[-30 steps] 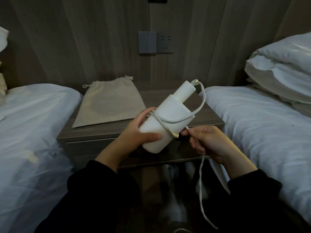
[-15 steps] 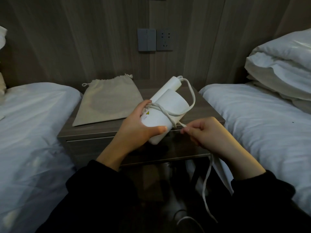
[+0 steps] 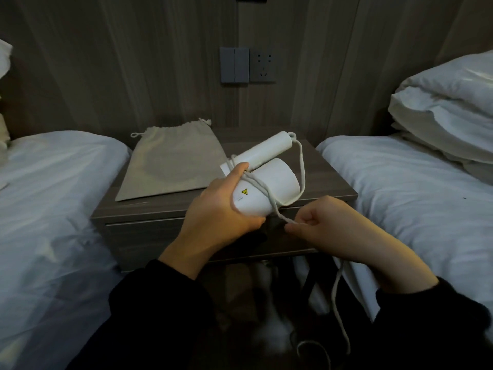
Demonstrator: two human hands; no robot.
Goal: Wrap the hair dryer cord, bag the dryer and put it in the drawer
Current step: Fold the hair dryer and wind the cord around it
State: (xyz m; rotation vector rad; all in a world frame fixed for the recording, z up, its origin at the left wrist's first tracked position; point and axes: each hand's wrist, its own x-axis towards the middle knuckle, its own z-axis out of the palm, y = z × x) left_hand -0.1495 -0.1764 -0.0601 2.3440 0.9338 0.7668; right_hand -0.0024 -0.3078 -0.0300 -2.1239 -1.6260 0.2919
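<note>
Gripping dryer (image 3: 262, 189), left hand (image 3: 218, 217) — right hand (image 3: 324, 225) pinches cord (image 3: 269, 194), its tail lost in shadow.

The dryer (image 3: 269, 188) looks like smooth, matt white plastic with a rubbery white cord (image 3: 301, 166), the bag (image 3: 170, 161) is coarse beige cloth, the nightstand (image 3: 330, 180) and wall (image 3: 133, 62) show grey wood grain, and the bedding (image 3: 400, 198) is soft white cloth.

Yellow warning triangle (image 3: 245, 192) on dryer (image 3: 269, 193)
</note>
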